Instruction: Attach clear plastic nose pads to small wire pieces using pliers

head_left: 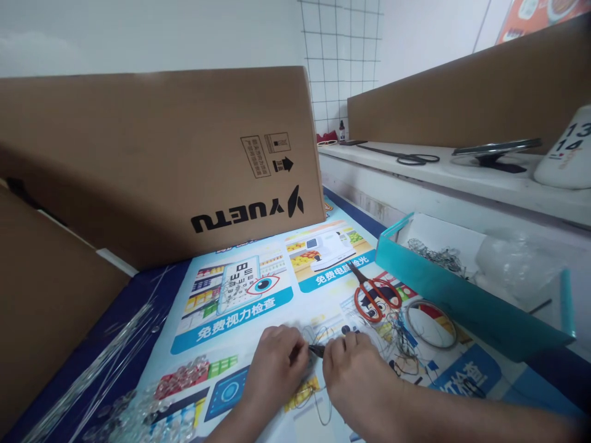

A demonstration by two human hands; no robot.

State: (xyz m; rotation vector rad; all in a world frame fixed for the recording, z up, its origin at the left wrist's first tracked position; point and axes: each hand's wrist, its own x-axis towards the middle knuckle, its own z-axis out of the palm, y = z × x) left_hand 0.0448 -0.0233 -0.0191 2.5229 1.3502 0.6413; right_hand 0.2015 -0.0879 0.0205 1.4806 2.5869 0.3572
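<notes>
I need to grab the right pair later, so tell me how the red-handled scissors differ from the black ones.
The red-handled scissors lie on the printed poster, close to the hands; the black scissors lie on the white shelf farther back. The red-handled scissors rest next to a tangle of thin wire; the black scissors lie on bare shelf. The red-handled pair looks larger, though it is nearer the camera. Both lie flat, untouched by either hand.

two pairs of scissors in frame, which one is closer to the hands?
The red-handled scissors on the printed poster, just beyond the right hand. The black scissors lie far off on the white shelf.
</notes>
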